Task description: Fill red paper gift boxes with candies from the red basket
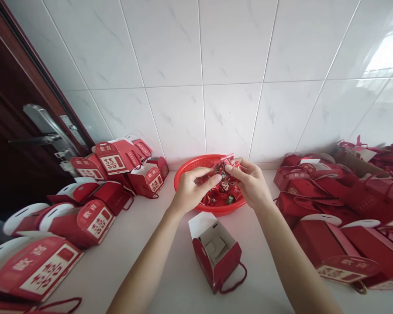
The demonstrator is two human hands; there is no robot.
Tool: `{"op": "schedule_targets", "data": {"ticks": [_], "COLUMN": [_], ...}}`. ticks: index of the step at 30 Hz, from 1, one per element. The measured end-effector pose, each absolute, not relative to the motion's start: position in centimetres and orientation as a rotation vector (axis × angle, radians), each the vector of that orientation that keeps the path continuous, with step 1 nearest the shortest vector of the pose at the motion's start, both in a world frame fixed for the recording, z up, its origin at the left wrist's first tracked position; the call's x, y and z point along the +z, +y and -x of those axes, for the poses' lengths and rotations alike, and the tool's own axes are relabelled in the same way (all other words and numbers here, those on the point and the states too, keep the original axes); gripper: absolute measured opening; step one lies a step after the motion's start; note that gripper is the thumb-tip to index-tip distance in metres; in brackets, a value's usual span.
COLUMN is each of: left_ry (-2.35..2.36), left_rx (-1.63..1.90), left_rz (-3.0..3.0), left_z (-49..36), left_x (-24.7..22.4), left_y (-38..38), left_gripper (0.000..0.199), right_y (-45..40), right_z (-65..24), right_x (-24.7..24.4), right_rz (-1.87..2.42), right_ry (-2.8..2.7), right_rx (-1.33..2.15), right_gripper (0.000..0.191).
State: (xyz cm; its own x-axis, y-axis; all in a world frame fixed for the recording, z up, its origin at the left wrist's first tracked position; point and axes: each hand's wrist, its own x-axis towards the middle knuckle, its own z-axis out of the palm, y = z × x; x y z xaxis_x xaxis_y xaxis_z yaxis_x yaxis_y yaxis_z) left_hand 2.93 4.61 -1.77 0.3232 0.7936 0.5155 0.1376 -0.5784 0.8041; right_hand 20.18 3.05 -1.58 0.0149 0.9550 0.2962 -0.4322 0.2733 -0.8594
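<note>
Both hands are over a red plastic basket (180, 174) that holds several wrapped candies (227, 187), mostly red with some green. My left hand (191, 187) is closed, thumb and fingertips pinching a small dark, shiny wrapped candy. My right hand (253, 183) is closed around red-wrapped candies, with a pink-red wrapper end (228, 158) sticking up past the thumb. In front of the basket, between my forearms, stands a small red gift box (217, 257) with its top open. Its white flap leans back, its folded bottom panels show inside, and a red cord handle hangs at its right.
Red gift boxes (101, 222) with white double-happiness labels stand on the white tabletop (144, 244) at the left. More red boxes (327, 244) crowd the right, with a cardboard carton (353, 162) behind. White wall tiles (232, 117) rise behind; a dark door (16, 126) is at the left.
</note>
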Motion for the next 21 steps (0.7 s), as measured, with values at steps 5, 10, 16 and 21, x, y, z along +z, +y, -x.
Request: {"op": "schedule_targets", "data": {"ticks": [5,10,16,21], "left_ry": [0.832,0.878,0.957,1.017], "left_rx": [1.291,1.428,1.534,1.516], "left_rz": [-1.992,-1.979,-1.855,-1.849], "left_z": [-1.8,0.0,1.8,2.1], "left_x": [-0.9,-0.1,1.0,1.5], "left_y": [3.0,2.3,2.2,2.0], "left_gripper": [0.026,0.022,0.019,0.020], "right_y": [1.2,-0.2,-0.9,-1.6], "right_z": [-20.1,-19.6,-19.0,-19.2], "right_x": [-1.6,-0.9,-0.6,-0.4], "right_rz": [0.717,0.877,1.047,1.040], "right_ry": [-1.194,-1.354,-1.413,-1.725], "right_rx": [1.137,1.129,1.331,1.310], "right_gripper": [0.030,0.039,0.028,0.019]}}
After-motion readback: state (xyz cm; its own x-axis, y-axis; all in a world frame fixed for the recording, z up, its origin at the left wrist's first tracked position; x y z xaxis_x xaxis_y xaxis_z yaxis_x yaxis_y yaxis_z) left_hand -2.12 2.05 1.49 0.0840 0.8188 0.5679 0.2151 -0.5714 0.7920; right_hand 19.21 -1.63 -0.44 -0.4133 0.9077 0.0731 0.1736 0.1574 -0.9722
